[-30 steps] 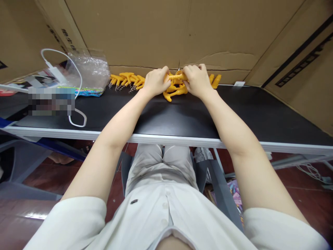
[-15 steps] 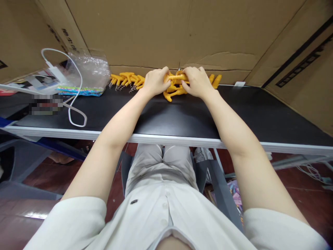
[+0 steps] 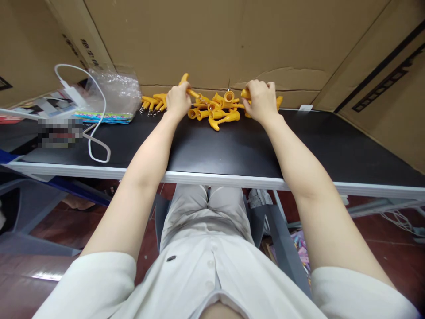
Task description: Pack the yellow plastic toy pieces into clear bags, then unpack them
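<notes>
Surface: a black-topped table with a pale metal edge [image 3: 212, 179], running across the view; the person sits at it, both bare arms stretched to its far side.
Room: brown corrugated cardboard sheets [image 3: 212, 40] stand as a wall right behind the table; dark red floor tiles [image 3: 49, 230] show below it.
Far left: a white charger with a looped white cable [image 3: 96, 146] lies on the table top, next to a crumpled clear plastic bag [image 3: 116, 91] that rests on a flat colourful packet [image 3: 99, 116].
Row by the bag: small yellow plastic T-shaped handles with metal spiral ends [image 3: 154, 103] lie side by side, just left of the left hand.
Left hand: the left hand [image 3: 177, 101] is closed around 1 yellow plastic handle piece [image 3: 186, 85], whose rounded tip sticks up and back above the knuckles, with a stem reaching right toward the heap.
Heap: a loose pile of yellow plastic funnel-mouthed parts [image 3: 215, 108] lies between the 2 hands, against the cardboard, touching neither palm clearly.
Right hand: the right hand [image 3: 262, 99] is curled, fingers pinched on 1 yellow plastic part [image 3: 245, 94] at the heap's right edge; more yellow pieces [image 3: 279, 102] show just behind the hand.
Below the table: grey table legs [image 3: 282, 239] and white cables [image 3: 398, 219] on the floor at right.
</notes>
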`<action>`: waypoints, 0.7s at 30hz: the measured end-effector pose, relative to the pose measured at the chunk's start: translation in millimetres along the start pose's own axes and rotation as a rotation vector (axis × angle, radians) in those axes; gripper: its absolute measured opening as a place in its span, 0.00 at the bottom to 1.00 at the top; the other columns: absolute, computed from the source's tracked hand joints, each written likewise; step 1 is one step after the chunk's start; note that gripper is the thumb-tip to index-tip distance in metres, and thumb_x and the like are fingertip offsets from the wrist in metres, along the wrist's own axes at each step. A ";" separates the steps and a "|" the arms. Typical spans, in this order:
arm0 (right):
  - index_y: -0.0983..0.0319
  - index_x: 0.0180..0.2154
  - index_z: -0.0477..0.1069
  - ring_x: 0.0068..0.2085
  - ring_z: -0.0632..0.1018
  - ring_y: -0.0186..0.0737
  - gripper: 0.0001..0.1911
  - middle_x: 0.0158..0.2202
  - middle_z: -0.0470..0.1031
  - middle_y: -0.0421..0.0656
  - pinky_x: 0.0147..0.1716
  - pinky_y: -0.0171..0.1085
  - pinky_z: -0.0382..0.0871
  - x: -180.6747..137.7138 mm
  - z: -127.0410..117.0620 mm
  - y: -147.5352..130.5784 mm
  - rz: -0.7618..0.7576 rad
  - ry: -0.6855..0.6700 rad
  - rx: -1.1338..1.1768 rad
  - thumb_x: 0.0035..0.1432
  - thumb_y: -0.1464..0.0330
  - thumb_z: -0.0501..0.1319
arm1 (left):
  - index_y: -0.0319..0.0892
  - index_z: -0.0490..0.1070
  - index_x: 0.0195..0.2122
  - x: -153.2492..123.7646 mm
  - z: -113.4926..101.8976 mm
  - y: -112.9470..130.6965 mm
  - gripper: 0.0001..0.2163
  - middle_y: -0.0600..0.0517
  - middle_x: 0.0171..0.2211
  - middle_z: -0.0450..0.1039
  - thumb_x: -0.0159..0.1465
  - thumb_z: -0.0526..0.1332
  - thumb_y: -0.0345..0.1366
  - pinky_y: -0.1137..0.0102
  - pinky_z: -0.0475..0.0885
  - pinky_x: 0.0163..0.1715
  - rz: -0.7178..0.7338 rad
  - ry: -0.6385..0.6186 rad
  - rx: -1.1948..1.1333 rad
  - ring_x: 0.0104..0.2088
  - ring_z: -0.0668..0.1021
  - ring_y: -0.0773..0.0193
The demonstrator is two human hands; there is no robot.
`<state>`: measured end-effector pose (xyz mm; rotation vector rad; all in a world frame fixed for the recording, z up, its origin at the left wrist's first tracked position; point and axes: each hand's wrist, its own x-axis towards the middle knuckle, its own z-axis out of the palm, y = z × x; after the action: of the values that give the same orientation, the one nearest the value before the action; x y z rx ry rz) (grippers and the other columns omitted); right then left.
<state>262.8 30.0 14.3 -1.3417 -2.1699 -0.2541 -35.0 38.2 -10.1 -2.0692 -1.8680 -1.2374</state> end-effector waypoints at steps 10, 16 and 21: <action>0.51 0.55 0.70 0.66 0.65 0.68 0.30 0.57 0.78 0.59 0.63 0.67 0.51 -0.4 -4.6 -1.5 0.081 0.020 -0.037 0.72 0.42 0.42 | 0.60 0.67 0.69 -3.8 -11.1 -24.8 0.31 0.39 0.60 0.79 0.66 0.59 0.62 0.35 0.67 0.61 -0.135 -0.101 0.080 0.73 0.69 0.34; 0.65 0.60 0.68 0.68 0.69 0.59 0.16 0.67 0.70 0.63 0.65 0.52 0.55 0.3 -20.2 11.1 0.364 0.113 -0.144 0.75 0.69 0.58 | 0.51 0.72 0.61 -14.7 -11.6 -29.6 0.41 0.41 0.49 0.83 0.61 0.50 0.77 0.40 0.62 0.60 -0.265 -0.192 0.070 0.74 0.66 0.43; 0.58 0.45 0.66 0.64 0.73 0.53 0.06 0.66 0.71 0.65 0.58 0.45 0.59 -2.6 -20.8 42.9 0.570 0.230 -0.032 0.74 0.74 0.61 | 0.54 0.69 0.61 -16.5 -8.7 -42.8 0.48 0.42 0.47 0.80 0.57 0.36 0.83 0.40 0.60 0.60 -0.308 -0.297 0.150 0.73 0.63 0.43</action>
<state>308.6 39.4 24.3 -1.7841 -1.5270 -0.2046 -75.0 30.9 -32.9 -2.0321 -2.4012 -0.8370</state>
